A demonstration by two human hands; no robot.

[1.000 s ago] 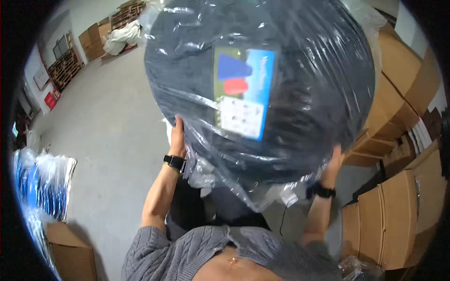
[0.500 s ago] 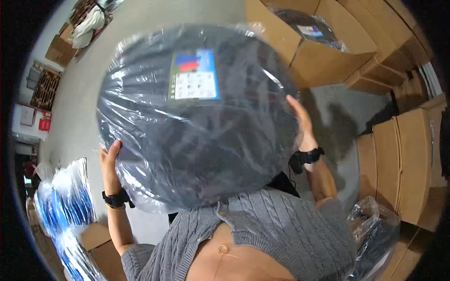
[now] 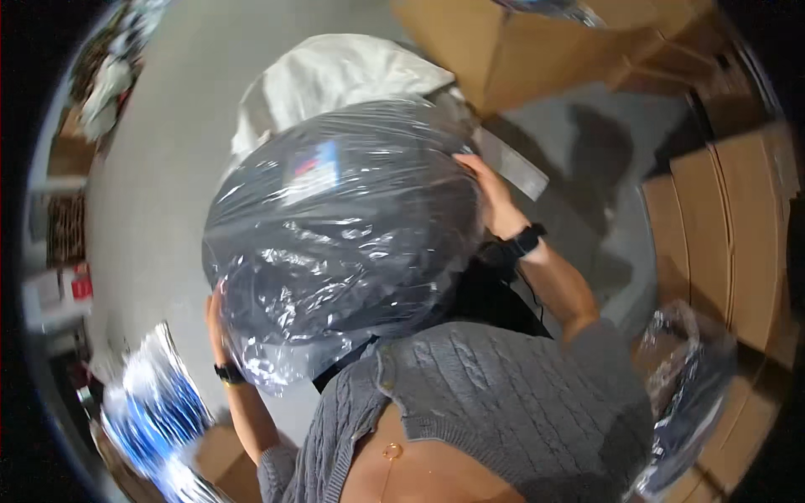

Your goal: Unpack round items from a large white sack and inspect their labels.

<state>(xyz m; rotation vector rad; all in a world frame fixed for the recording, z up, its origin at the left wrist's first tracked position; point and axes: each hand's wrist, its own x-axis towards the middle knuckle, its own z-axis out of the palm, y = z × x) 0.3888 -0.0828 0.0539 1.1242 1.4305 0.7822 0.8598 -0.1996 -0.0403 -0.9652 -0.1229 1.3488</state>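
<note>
Between my hands is a large, rounded dark bundle in clear plastic wrap [image 3: 352,226], its kind not plain to see. A small label [image 3: 312,172] in blue, red and white shows on its upper side. My left hand [image 3: 215,323] is closed on its near left edge, the fingers partly hidden by the plastic. On the right side my right hand [image 3: 495,201] grips the edge, thumb on top and the other fingers out of sight. Just beyond the bundle, partly covered by it, is a white sack [image 3: 335,71].
Open cardboard boxes [image 3: 537,63] stand at the far right, more cartons [image 3: 713,235] along the right. Another plastic-wrapped dark bundle [image 3: 696,394] lies at the lower right. Blue items in clear plastic [image 3: 159,402] are stacked at the lower left. A flat pale piece [image 3: 516,163] is beside my right hand.
The wrapped bundle has been lowered and tilted away, still between both hands. The white sack and the pale flat piece have come into view beyond it. The view has shifted.
</note>
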